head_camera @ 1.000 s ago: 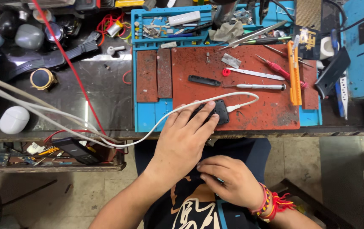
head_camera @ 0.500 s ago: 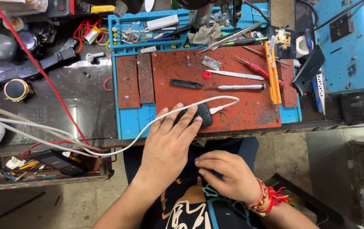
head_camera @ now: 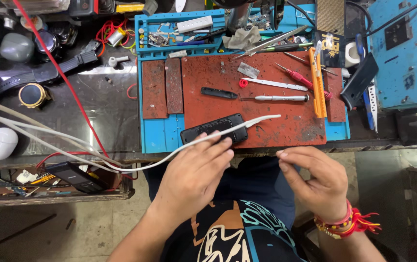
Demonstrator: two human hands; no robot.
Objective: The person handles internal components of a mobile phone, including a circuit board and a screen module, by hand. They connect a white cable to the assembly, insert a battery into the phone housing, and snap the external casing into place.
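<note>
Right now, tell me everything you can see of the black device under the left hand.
The black device is a flat, slim oblong with rounded corners, plastic by the look, lying slightly tilted at the near edge of the red work mat. Its upper face shows small recesses; finer detail is too small to tell. The left hand rests its fingertips on the near long edge. A white cable crosses over its right part, the plug end lying on the mat just beyond. The right hand is apart from it.
</note>
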